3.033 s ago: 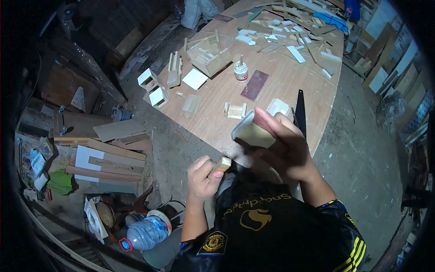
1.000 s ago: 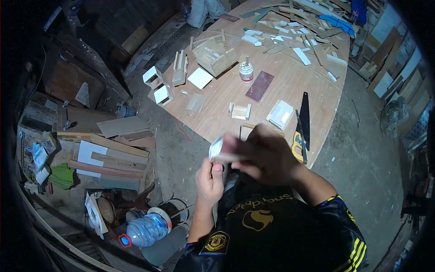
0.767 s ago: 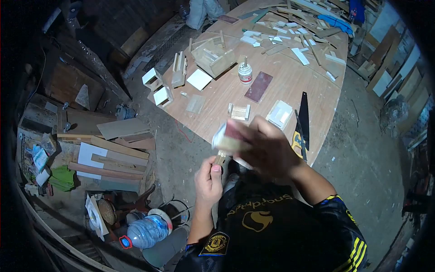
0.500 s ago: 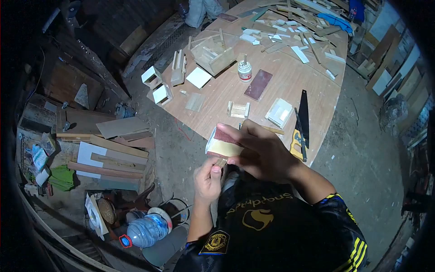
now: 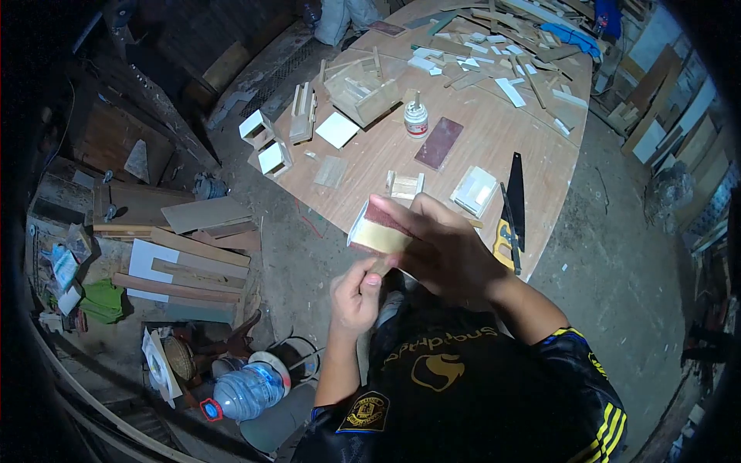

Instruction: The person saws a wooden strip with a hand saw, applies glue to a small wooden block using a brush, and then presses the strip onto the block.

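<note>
My right hand [image 5: 451, 251] is wrapped round a block with a pale face and reddish-brown sandpaper-like strips [image 5: 382, 233], at the near edge of the table. Just below it, my left hand [image 5: 355, 297] pinches a small wooden piece [image 5: 381, 267] between thumb and fingers. The piece's upper end lies close against the block's lower edge; my right fingers partly hide the meeting point. Beyond my hands, a small wooden frame [image 5: 405, 185] rests on the table.
On the table [image 5: 532, 158] are a handsaw [image 5: 515, 201], a white jar [image 5: 416, 119], a dark red strip [image 5: 439, 143], a wooden box [image 5: 363, 96] and scattered offcuts. A large water bottle [image 5: 247, 392] lies at the lower left.
The block and my right hand have shifted slightly. The small wooden piece in my left hand is tilted a little more and shows more of its length.
</note>
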Motion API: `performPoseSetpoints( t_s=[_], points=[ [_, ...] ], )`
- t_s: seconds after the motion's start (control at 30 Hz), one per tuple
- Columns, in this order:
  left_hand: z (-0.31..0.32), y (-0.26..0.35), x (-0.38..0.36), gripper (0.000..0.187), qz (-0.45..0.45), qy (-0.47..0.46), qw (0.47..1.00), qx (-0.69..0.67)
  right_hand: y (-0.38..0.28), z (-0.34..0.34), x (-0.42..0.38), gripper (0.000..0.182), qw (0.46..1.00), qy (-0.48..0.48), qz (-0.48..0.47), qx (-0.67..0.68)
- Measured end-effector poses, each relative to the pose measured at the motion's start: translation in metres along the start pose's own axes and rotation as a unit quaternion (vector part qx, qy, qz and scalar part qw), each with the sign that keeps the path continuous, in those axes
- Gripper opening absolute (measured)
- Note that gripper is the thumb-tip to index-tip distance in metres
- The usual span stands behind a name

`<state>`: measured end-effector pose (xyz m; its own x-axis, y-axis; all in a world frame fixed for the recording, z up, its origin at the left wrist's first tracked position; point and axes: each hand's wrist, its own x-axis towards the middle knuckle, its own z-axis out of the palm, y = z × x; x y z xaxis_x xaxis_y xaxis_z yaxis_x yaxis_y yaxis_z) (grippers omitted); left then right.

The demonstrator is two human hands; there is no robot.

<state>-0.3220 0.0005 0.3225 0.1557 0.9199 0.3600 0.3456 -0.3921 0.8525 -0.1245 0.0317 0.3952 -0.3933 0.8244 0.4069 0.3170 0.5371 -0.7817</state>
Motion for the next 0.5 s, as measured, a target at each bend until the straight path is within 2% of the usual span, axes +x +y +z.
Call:
performPoseSetpoints(
  t_s=[0.03,0.13,0.17,0.2,0.27,0.37,0.4,0.5],
  points=[
    [-0.003,-0.003,0.000,0.038,-0.006,-0.006,1.000,0.010,0.000,0.001,-0.001,0.068,0.999,0.001,0.003,0.035],
    [-0.001,-0.005,-0.003,0.038,-0.019,-0.017,1.000,-0.004,0.003,0.000,-0.004,0.068,1.000,-0.004,0.004,0.007],
    [0.008,0.000,0.002,0.038,0.045,0.011,0.999,0.004,0.004,-0.001,-0.003,0.068,1.000,-0.006,0.004,0.006],
    [0.008,-0.001,0.000,0.038,0.043,0.012,0.999,0.005,0.005,-0.002,-0.001,0.068,1.000,-0.006,0.014,-0.026],
    [0.005,-0.006,0.000,0.037,-0.008,-0.006,1.000,-0.019,0.007,0.000,0.001,0.068,0.998,-0.004,0.019,-0.057],
    [0.003,-0.013,-0.002,0.036,-0.024,-0.001,1.000,-0.019,0.010,0.003,-0.003,0.073,0.999,-0.027,-0.012,-0.040],
    [0.006,-0.011,-0.002,0.036,-0.025,0.001,0.999,-0.020,0.012,0.004,-0.003,0.072,0.999,-0.007,-0.012,-0.048],
    [0.010,-0.006,0.003,0.036,0.035,-0.014,0.999,-0.007,0.010,0.002,-0.001,0.072,0.997,0.007,-0.035,-0.071]
  ],
)
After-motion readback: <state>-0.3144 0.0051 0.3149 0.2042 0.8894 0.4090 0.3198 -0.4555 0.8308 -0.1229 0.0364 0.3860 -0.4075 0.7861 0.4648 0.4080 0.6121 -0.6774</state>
